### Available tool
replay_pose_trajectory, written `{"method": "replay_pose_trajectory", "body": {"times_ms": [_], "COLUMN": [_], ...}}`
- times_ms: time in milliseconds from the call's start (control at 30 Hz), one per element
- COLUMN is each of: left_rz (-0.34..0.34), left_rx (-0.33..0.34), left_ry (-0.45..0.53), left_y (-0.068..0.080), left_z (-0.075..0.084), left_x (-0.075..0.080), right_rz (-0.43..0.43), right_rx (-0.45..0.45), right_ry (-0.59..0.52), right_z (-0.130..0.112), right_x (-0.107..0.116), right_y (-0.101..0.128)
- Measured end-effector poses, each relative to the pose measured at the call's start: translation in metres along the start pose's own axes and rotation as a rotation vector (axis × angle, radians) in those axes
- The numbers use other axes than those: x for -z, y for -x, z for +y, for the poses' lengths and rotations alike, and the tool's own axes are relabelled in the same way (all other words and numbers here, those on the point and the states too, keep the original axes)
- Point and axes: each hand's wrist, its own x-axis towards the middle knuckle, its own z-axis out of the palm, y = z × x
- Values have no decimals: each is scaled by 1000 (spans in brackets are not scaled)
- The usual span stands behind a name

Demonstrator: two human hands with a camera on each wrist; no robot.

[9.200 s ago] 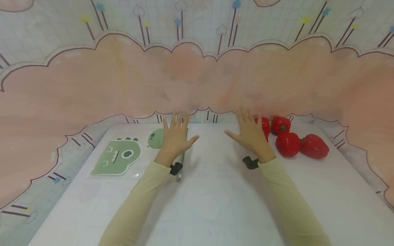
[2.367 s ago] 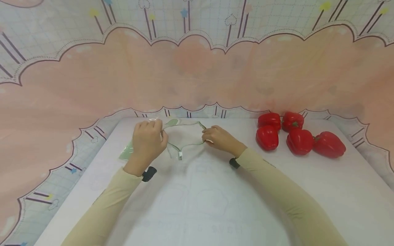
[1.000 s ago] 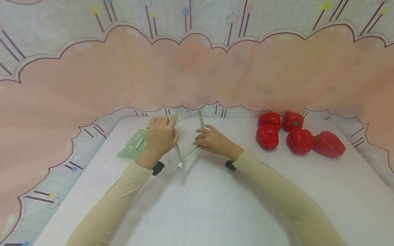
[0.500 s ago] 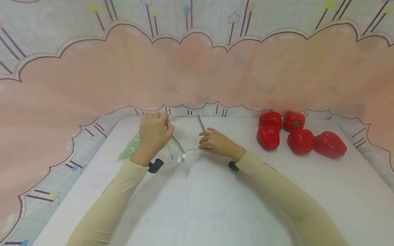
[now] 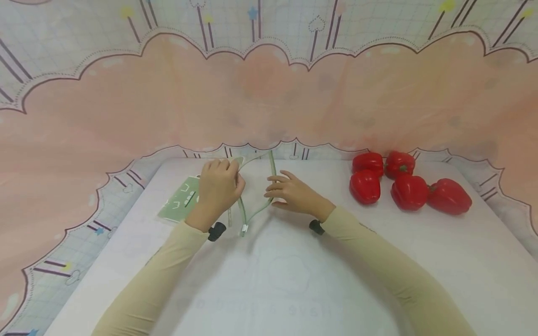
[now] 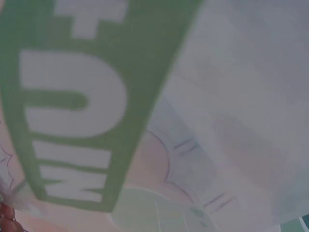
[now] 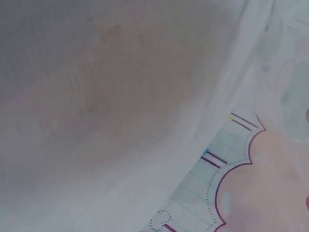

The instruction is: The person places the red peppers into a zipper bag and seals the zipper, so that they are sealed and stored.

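A clear plastic zip bag (image 5: 178,204) with green dinosaur print is lifted at its mouth, which gapes as a loop edged by green strips (image 5: 243,210). At the near corner of the loop sits a small white slider (image 5: 245,228). My left hand (image 5: 218,189) grips the bag's left side, its fingers curled over the edge. My right hand (image 5: 296,193) is at the loop's right side, fingers spread and fairly straight, fingertips against the rim. White lettering on the green print (image 6: 72,106) fills much of the left wrist view. In the right wrist view, only fingertips (image 7: 307,116) show.
Several red bell peppers (image 5: 409,192) lie on the white table (image 5: 269,280), right of my right hand. A patterned cloth backdrop (image 5: 269,102) hangs behind the table's far edge. Black wrist cameras (image 5: 216,231) are strapped under both wrists.
The bag lay flat at first; then both hands took its mouth and spread it. Since half a second ago, my left hand has moved slightly right, and the loop's near corner has dropped.
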Motion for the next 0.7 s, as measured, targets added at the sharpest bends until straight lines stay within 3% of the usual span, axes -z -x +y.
{"method": "replay_pose_trajectory", "body": {"times_ms": [700], "left_rz": [65], "left_rx": [-19], "left_ry": [-1], "left_y": [8], "left_z": [1], "left_x": [-4], "right_rz": [81], "right_rx": [-58], "right_ry": [0], "right_z": [13], "right_x": [24], "right_y": [21]}}
